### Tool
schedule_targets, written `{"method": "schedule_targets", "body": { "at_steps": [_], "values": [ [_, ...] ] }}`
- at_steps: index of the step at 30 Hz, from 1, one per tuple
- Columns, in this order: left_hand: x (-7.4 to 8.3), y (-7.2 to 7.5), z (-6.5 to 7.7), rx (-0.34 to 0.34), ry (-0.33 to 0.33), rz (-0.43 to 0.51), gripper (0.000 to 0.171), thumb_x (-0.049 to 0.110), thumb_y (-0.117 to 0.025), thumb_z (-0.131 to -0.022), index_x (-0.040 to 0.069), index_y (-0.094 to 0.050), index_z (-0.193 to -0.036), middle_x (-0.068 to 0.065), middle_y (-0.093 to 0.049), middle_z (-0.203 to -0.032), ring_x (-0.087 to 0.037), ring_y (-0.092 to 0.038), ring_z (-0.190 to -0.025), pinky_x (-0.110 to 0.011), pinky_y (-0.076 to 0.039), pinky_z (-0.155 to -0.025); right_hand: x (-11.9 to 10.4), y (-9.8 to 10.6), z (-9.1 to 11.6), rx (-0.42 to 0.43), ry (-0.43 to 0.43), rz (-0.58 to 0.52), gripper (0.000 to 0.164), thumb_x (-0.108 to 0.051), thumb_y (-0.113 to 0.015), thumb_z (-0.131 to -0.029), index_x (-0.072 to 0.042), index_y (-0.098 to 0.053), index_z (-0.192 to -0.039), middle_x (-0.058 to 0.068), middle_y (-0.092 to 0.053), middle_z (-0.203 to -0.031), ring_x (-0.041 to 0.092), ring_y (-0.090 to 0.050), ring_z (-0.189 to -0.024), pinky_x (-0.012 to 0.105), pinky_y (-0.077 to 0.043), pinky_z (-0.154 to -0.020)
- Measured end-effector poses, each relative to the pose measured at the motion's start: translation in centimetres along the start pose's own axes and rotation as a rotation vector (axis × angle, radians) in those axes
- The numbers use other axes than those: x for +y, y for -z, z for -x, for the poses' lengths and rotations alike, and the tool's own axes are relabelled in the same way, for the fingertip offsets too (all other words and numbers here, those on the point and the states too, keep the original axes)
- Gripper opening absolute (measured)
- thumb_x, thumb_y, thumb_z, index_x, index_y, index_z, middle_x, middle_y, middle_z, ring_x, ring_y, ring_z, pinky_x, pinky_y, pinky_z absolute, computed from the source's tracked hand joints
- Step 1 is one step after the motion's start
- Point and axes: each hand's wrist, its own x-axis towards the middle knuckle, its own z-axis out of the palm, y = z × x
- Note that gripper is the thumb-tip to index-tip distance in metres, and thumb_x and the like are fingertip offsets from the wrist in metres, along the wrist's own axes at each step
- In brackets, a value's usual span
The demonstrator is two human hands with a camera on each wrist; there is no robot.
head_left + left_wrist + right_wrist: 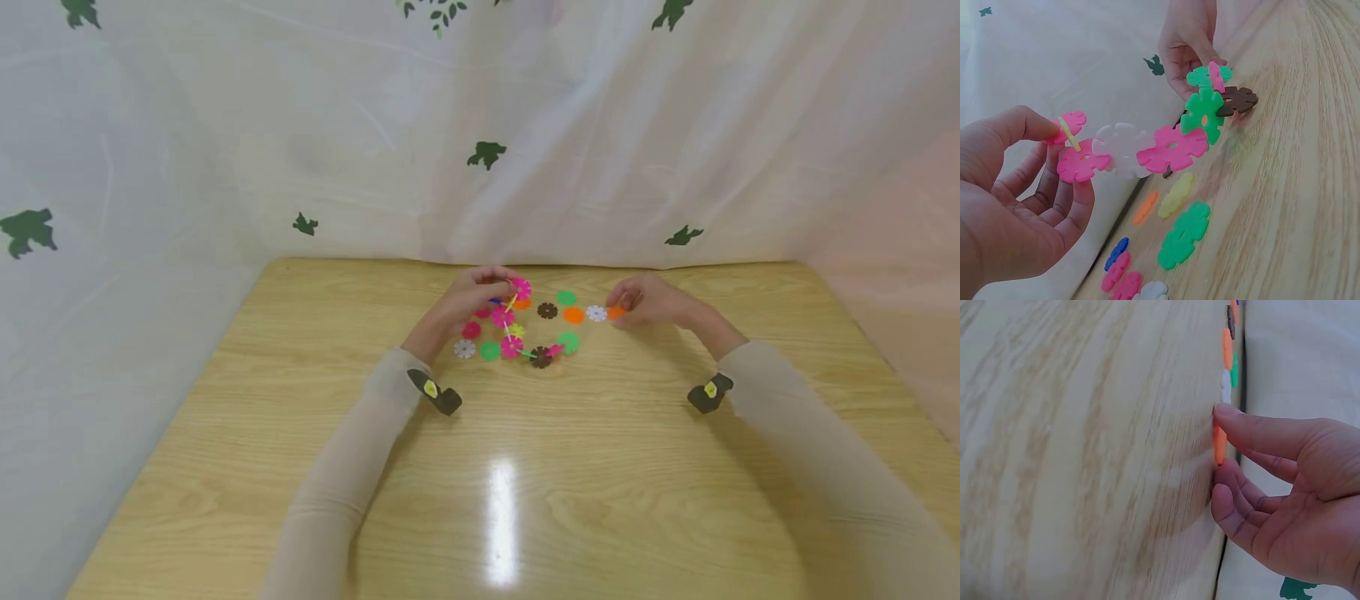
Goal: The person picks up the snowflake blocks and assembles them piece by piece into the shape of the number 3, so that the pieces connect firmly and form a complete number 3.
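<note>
Plastic notched discs, assorted bright colours, grouped near the middle of the far edge of a wood-grain desk (225,433).

Item: chain (512,347) of slotted discs, in order pink, yellow, pink, white, pink, green, brown, pink, green. Left end raised; middle bowed toward the near edge. Whether the other end touches the wood cannot be told.

Item: left hand (465,300), fingers curled, closed in a pinch on the pink end disc of the chain.

Item: orange disc (617,313), rightmost of the group, low by the far edge. Right hand (652,298) curled about it, thumb and fingers nearly together at its rim; lifted or lying, uncertain.

Item: loose discs. White disc (596,313) just beside the gripped orange one; second orange disc (573,315), green disc (566,297) and brown disc (547,311) further left along the far edge; second white disc (464,349) outermost on the left.

Condition risks, as judged: joints probably hold by slot friction alone, so a twist or tug at the pinched end could part the chain. Its low loop, if swung, could sweep loose discs aside. The orange disc, thin and smooth, could skid toward the far edge under an uneven squeeze, or knock its white neighbour.
</note>
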Motion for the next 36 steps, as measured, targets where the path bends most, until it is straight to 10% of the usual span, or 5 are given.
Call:
{"method": "schedule_targets", "body": {
  "at_steps": [36],
  "values": [
    [-0.1, 0.4, 0.0, -0.008, 0.024, 0.005, 0.02, 0.015, -0.067, -0.097, 0.012, -0.069, -0.116, 0.002, -0.067, -0.099, -0.016, -0.062, -0.093, -0.027, -0.046, -0.068, -0.5, -1.1, -1.0, 0.136, 0.013, -0.09, 0.032, -0.006, -0.075, -0.091, 0.007, -0.065, -0.118, 0.013, -0.069, -0.104, 0.012, -0.058, -0.087, 0.024, -0.051, -0.07]
  ]
}}
